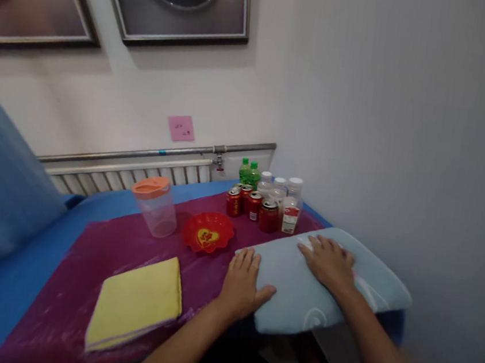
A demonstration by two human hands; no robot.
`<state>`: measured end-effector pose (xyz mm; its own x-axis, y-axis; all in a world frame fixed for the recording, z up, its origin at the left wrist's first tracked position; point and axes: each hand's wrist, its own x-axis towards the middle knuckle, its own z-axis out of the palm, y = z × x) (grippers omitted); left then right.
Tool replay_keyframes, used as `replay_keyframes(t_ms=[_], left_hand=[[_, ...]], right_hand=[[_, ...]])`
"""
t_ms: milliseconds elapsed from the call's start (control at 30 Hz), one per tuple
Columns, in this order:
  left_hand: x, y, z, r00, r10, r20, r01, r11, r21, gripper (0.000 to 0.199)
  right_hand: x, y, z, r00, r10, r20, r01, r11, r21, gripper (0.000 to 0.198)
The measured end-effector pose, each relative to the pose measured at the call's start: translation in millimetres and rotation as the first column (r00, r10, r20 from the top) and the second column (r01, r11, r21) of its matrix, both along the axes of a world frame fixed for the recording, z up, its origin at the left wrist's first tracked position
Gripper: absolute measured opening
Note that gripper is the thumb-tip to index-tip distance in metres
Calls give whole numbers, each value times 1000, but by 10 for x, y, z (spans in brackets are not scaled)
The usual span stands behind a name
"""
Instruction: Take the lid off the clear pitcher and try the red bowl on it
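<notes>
pale blue cloth: one, at the right end of the tabletop, beside the wall; soft, flat, round-cornered, with a white swirl near its front edge
left hand: palm down, fingers stretched out, thumb spread wide; it lies at the cloth's left edge, thumb over the pale blue surface, grasping nothing
right hand: flattened on top of the cloth, fingers extended and slightly parted, nothing gripped
cans: at least four, red metal cylinders standing close together; overlap hides the exact count
green-capped bottles: two, behind the cans
white-capped bottles: three white caps show; clear bodies, the front one with a red-and-white label
plate: one, glossy red, scalloped rim, yellow design in the middle
pitcher: one, translucent, orange lid, left of the plate
yellow cloth: one, folded into a rough rectangle
sheet: maroon, shiny and creased, spread over the blue tabletop
</notes>
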<state>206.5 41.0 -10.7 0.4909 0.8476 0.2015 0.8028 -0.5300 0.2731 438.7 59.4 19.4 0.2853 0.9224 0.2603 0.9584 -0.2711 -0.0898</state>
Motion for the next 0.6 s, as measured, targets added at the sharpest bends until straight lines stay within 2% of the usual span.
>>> replay_keyframes(t_ms=[167, 333, 500, 600], left_hand=[[-101, 5, -13, 997, -33, 66, 34, 999, -21, 77], [-109, -14, -8, 993, -45, 114, 47, 999, -21, 74], [-93, -77, 100, 992, -13, 123, 14, 1000, -8, 70], [-209, -104, 186, 991, 30, 129, -32, 999, 12, 64]], right_hand=[[-23, 1, 11, 998, -11, 69, 13, 1000, -18, 52], [-26, 19, 27, 999, -15, 37, 16, 999, -34, 56], [11, 65, -22, 999, -2, 38, 2, 1000, -9, 55], [21, 69, -36, 1000, 0, 17, 0, 1000, 10, 54]])
